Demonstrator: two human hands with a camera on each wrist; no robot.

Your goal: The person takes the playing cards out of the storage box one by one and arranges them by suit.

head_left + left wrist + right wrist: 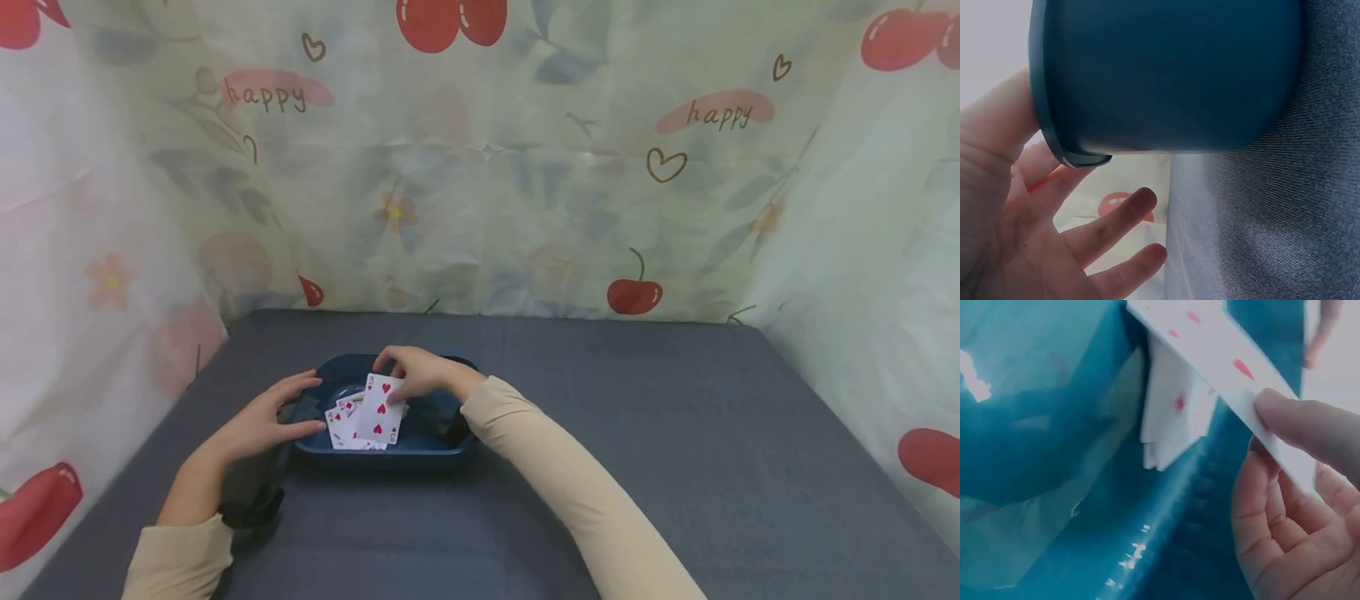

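A dark blue plastic basin (386, 459) holds a small pile of playing cards (341, 427) at its left end. My right hand (420, 372) reaches over the basin and pinches a three of hearts card (380, 409) between thumb and fingers. In the right wrist view the card (1244, 394) slants above the pile, with the thumb (1297, 422) on its face. My left hand (264, 417) grips the basin's left end, thumb at the near corner and fingers at the far one. In the left wrist view its fingertips pass behind the rim (1040, 81), while two fingers extend below.
A grey cloth (637, 467) covers the table under the basin. Printed curtains (487, 183) stand along its back and sides. A black band (253, 508) sits at the left wrist, and another dark piece (455, 427) hangs under the right wrist inside the basin.
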